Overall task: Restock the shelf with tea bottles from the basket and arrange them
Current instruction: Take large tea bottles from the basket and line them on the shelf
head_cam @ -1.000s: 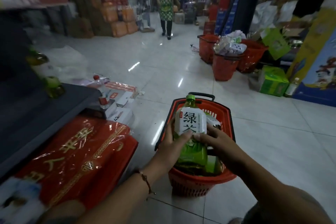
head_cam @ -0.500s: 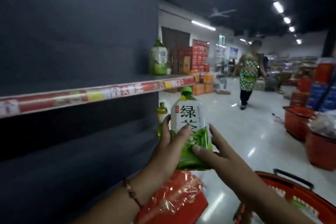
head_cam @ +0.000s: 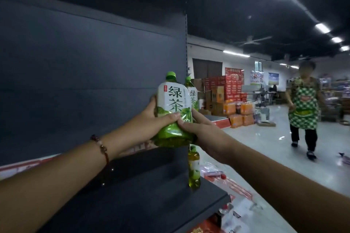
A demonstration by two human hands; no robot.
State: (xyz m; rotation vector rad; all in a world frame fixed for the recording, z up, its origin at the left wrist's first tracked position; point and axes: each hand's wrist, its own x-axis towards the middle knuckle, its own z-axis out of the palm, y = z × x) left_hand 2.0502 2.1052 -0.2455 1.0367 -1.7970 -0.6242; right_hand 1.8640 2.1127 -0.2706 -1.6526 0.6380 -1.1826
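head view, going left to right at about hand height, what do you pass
beaded bracelet → left hand → held tea bottle → right hand → stacked orange drink packs → person in a green checked apron

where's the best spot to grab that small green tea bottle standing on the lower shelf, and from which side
Grip the small bottle around its labelled middle, coming from the open aisle side at the shelf's end. It stands upright near the front corner with nothing beside it, and its narrow body looks slim enough for one hand.
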